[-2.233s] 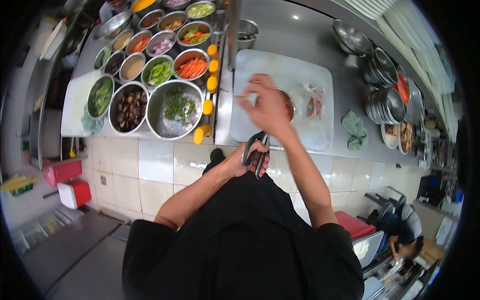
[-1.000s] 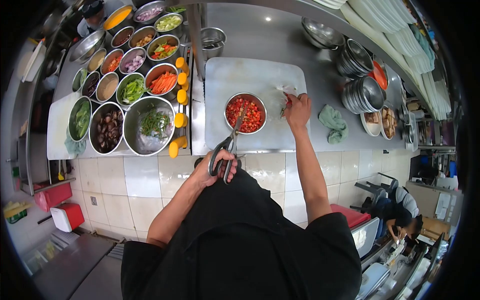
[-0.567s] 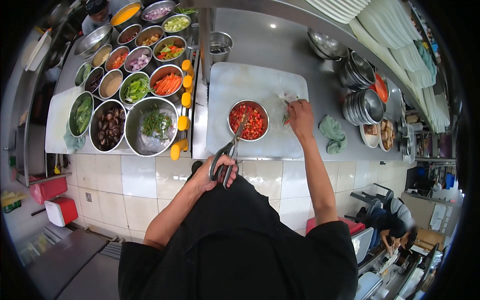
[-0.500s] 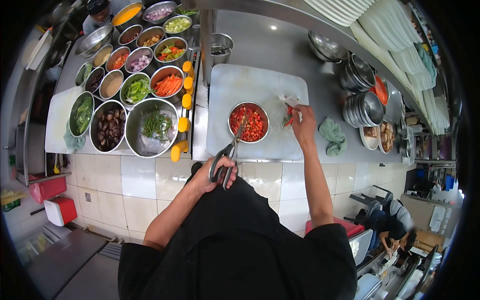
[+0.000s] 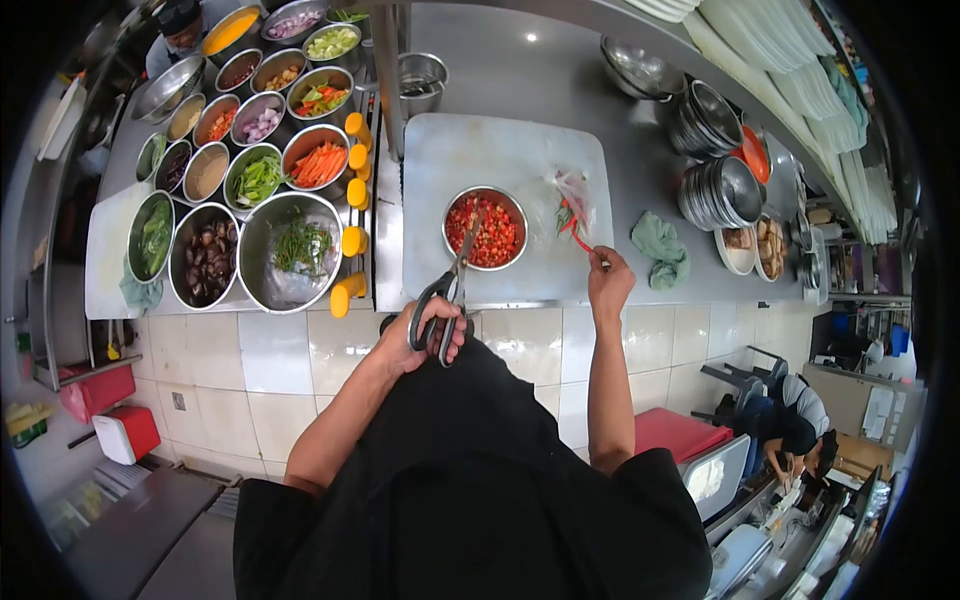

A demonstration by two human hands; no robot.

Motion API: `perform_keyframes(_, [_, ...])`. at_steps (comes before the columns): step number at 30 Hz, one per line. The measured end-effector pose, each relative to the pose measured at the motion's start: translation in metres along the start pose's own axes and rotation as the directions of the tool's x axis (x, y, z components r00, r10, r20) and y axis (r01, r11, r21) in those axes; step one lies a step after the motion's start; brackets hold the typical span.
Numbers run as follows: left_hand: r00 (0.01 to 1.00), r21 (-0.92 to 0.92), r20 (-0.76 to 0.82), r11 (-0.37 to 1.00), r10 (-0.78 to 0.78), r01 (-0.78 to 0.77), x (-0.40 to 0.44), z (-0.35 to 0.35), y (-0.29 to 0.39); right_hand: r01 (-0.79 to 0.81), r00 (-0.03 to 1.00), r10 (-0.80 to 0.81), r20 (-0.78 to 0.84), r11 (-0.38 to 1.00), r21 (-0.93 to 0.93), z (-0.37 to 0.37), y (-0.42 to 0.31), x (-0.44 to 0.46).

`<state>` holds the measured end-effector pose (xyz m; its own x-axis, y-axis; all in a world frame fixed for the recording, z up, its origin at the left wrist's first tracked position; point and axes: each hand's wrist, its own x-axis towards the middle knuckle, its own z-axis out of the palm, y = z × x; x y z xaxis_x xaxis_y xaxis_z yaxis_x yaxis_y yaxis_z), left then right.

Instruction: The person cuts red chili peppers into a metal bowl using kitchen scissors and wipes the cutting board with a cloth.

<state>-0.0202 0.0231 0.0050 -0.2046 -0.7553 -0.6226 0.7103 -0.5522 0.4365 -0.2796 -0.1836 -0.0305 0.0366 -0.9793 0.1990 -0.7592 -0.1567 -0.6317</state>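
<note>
My left hand is wrapped round the handles of dark-handled scissors, whose blades reach over a metal bowl. Chopped red chillies fill much of that bowl, and the blade tips are over them. To the right, my right hand pinches the end of a long red chilli at the right part of the white cutting board. The chilli's other end is at a clear plastic bag with more red and green pieces in or beside it.
Metal bowls of cut vegetables, such as carrots and mushrooms, stand left, beside yellow-capped bottles. A green cloth and stacked bowls are on the right. One person is at the upper left, another at the lower right.
My right hand first left the bowl area for the bag, then drew back towards me with a red chilli pinched. The scissors stay in my left hand. The view has shifted slightly.
</note>
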Motion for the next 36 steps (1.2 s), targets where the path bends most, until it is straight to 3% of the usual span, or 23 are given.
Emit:
perform_keyframes(8, [1.000,0.017,0.005,1.000,0.015,-0.015,-0.002,0.003,0.003,-0.002,1.000,0.003,0.005,0.988,-0.156,-0.001,0.010,-0.003])
perform_keyframes(14, [0.999,0.029,-0.034,1.000,0.008,-0.007,-0.004,0.005,0.004,-0.141,0.986,0.158,0.058,0.963,-0.229,-0.004,-0.007,-0.008])
perform_keyframes(19, [1.000,0.019,-0.028,1.000,-0.002,0.002,-0.003,0.002,0.002,-0.207,0.973,0.201,0.110,0.977,0.048,0.006,0.031,-0.002])
perform_keyframes(23, [1.000,0.014,-0.030,1.000,0.000,0.001,-0.003,0.003,0.003,-0.253,0.962,0.195,0.192,0.901,0.351,-0.007,0.025,-0.006])
perform_keyframes(27, [1.000,0.023,-0.021,1.000,-0.002,0.003,-0.001,0.002,0.001,-0.108,0.977,0.016,0.213,0.897,0.428,-0.029,-0.042,-0.019])
perform_keyframes(30, [0.999,0.022,-0.041,0.999,-0.033,0.034,-0.001,0.009,0.005,0.105,0.972,-0.191,0.134,0.872,0.478,-0.010,-0.063,-0.024])
perform_keyframes(31, [0.999,0.050,-0.014,0.998,-0.033,0.034,0.000,0.009,0.005,0.092,0.971,-0.178,0.160,0.894,0.439,-0.011,-0.080,-0.028])
perform_keyframes(34, [0.996,0.019,0.076,0.999,-0.039,0.037,0.001,0.008,0.004,0.293,0.943,-0.320,0.093,0.929,0.226,0.007,-0.087,-0.028])
perform_keyframes(36, [0.989,0.036,0.121,0.996,-0.085,0.082,0.002,0.005,0.003,0.266,0.952,-0.290,0.098,0.942,0.206,0.013,-0.093,-0.031])
